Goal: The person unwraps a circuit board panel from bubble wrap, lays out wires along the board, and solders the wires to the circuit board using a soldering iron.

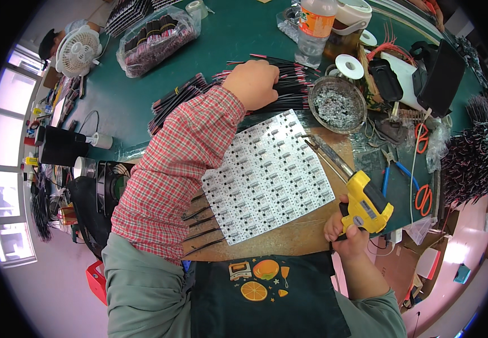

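Note:
My right hand (348, 232) is wrapped round the grip of a yellow soldering gun (368, 205). The gun's metal tip points up and left, close to the right edge of a white circuit board panel (269, 177) with rows of small components. Several black wires (204, 232) stick out along the panel's left edge. Beyond the panel, my left hand (252, 84) reaches into a pile of black wires (292, 87) with red and white ends. Its fingers are curled down, and whatever they pinch is hidden beneath the hand.
Beside the pile stands a round metal dish (338, 105) of grey scraps, with a white spool (349, 66) behind it. Blue-handled pliers (390, 163) and orange-handled scissors (423, 200) lie right. A plastic bottle (314, 34), bagged wires (157, 42) and a fan (78, 52) stand farther back.

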`<action>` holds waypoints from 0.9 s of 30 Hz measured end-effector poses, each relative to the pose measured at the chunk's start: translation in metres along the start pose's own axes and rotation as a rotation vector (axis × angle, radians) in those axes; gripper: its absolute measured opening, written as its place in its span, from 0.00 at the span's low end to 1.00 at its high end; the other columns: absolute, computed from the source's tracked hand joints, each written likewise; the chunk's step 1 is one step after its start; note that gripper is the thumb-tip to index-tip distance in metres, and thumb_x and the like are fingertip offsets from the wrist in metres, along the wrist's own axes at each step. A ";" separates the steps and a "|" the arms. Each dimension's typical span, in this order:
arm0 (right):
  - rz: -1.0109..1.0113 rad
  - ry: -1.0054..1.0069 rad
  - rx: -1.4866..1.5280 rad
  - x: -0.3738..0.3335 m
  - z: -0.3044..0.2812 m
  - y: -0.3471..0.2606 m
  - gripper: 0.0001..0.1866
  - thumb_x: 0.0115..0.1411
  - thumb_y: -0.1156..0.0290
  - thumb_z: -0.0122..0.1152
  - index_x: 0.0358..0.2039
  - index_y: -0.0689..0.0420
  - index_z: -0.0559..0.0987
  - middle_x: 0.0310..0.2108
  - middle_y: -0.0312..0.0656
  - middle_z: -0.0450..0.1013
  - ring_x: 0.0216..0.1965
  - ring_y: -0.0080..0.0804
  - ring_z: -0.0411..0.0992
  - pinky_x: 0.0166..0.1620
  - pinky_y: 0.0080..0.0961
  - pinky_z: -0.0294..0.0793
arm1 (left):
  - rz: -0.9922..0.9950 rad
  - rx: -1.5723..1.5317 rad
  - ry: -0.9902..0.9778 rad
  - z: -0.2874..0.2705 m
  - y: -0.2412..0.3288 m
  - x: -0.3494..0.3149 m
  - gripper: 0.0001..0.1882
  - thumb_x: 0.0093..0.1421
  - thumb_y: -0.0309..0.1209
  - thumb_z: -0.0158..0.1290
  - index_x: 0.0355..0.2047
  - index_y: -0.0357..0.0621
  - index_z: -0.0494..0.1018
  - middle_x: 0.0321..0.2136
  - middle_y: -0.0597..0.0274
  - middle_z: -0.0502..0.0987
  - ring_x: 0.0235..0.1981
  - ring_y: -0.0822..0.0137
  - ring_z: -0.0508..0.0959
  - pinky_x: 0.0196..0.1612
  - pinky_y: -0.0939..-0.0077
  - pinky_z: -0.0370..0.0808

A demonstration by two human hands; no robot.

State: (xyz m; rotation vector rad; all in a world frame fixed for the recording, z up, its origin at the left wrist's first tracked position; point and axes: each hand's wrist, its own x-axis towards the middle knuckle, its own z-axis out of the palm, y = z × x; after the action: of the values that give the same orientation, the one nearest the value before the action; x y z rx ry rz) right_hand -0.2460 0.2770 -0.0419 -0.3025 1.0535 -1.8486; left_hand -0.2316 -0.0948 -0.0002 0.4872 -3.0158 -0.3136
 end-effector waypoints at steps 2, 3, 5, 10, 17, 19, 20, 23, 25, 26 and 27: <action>0.013 -0.015 0.002 0.001 0.002 -0.002 0.43 0.51 0.50 0.71 0.60 0.58 0.61 0.19 0.33 0.63 0.18 0.25 0.63 0.22 0.23 0.62 | 0.002 -0.009 0.013 0.000 -0.001 0.000 0.14 0.52 0.35 0.58 0.36 0.38 0.77 0.35 0.52 0.78 0.41 0.53 0.77 0.45 0.61 0.73; 0.006 -0.011 0.020 0.001 0.002 -0.003 0.43 0.51 0.51 0.71 0.61 0.58 0.61 0.19 0.33 0.63 0.18 0.25 0.63 0.22 0.23 0.62 | 0.016 -0.026 0.037 -0.002 -0.002 0.000 0.14 0.52 0.34 0.58 0.35 0.38 0.77 0.35 0.51 0.78 0.40 0.52 0.77 0.45 0.61 0.74; 0.017 -0.018 0.016 0.000 0.003 -0.003 0.43 0.51 0.51 0.71 0.61 0.58 0.61 0.19 0.33 0.63 0.18 0.25 0.63 0.22 0.24 0.63 | 0.050 -0.091 0.040 -0.009 -0.006 0.001 0.14 0.52 0.35 0.58 0.36 0.37 0.76 0.35 0.50 0.77 0.39 0.52 0.77 0.44 0.61 0.74; 0.008 -0.018 0.019 0.000 -0.001 0.001 0.43 0.51 0.52 0.71 0.61 0.58 0.61 0.19 0.33 0.63 0.17 0.26 0.63 0.22 0.24 0.63 | -0.020 -0.336 0.019 -0.028 -0.014 0.002 0.16 0.56 0.34 0.60 0.37 0.34 0.74 0.32 0.53 0.78 0.33 0.60 0.78 0.39 0.69 0.74; 0.011 -0.067 0.047 0.000 -0.004 0.001 0.41 0.54 0.55 0.69 0.62 0.60 0.60 0.22 0.36 0.64 0.21 0.26 0.64 0.27 0.24 0.65 | -0.049 -0.720 0.131 -0.033 -0.009 0.004 0.13 0.61 0.32 0.56 0.42 0.36 0.72 0.26 0.62 0.75 0.28 0.75 0.74 0.34 0.77 0.72; 0.015 -0.062 0.040 -0.001 -0.003 0.000 0.41 0.54 0.55 0.69 0.62 0.60 0.60 0.22 0.36 0.64 0.21 0.26 0.64 0.27 0.24 0.65 | -0.056 -0.624 0.216 -0.037 -0.008 0.006 0.13 0.63 0.33 0.54 0.43 0.37 0.72 0.26 0.63 0.75 0.27 0.75 0.73 0.33 0.77 0.71; 0.018 -0.059 0.042 -0.001 -0.003 0.000 0.42 0.54 0.55 0.69 0.62 0.60 0.60 0.22 0.36 0.64 0.21 0.26 0.64 0.27 0.25 0.65 | -0.074 -0.541 0.274 -0.040 -0.007 0.006 0.14 0.64 0.34 0.53 0.45 0.38 0.71 0.25 0.63 0.74 0.26 0.75 0.71 0.32 0.77 0.70; 0.026 -0.055 0.048 -0.001 -0.001 -0.002 0.42 0.53 0.55 0.70 0.62 0.60 0.59 0.22 0.36 0.64 0.21 0.26 0.64 0.26 0.24 0.65 | -0.057 -0.448 0.287 -0.051 -0.005 0.000 0.15 0.65 0.36 0.52 0.45 0.37 0.72 0.25 0.61 0.74 0.25 0.72 0.70 0.31 0.73 0.69; 0.042 -0.055 0.052 0.000 0.001 -0.002 0.43 0.53 0.55 0.70 0.62 0.60 0.59 0.22 0.36 0.64 0.21 0.26 0.64 0.26 0.24 0.65 | -0.060 -0.401 0.279 -0.058 -0.005 -0.012 0.16 0.65 0.36 0.52 0.45 0.36 0.72 0.26 0.59 0.74 0.25 0.69 0.70 0.31 0.73 0.69; 0.014 -0.033 0.024 0.001 0.001 -0.001 0.42 0.53 0.54 0.70 0.61 0.60 0.61 0.20 0.35 0.63 0.18 0.25 0.63 0.23 0.24 0.63 | -0.033 -0.335 0.256 -0.060 -0.006 -0.022 0.15 0.64 0.35 0.52 0.44 0.36 0.73 0.28 0.56 0.75 0.26 0.64 0.72 0.33 0.72 0.70; -0.013 -0.012 -0.004 0.002 0.002 -0.001 0.41 0.52 0.53 0.70 0.60 0.60 0.62 0.18 0.33 0.63 0.15 0.24 0.62 0.19 0.24 0.62 | 0.028 -0.283 0.253 -0.062 -0.006 -0.035 0.14 0.64 0.34 0.53 0.44 0.36 0.73 0.30 0.53 0.76 0.27 0.59 0.74 0.34 0.70 0.71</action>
State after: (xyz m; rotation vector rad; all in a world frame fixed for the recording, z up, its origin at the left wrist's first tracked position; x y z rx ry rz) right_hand -0.2462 0.2750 -0.0404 -0.3228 1.0493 -1.8547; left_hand -0.1905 -0.1012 0.0575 0.4229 -2.6742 -0.6148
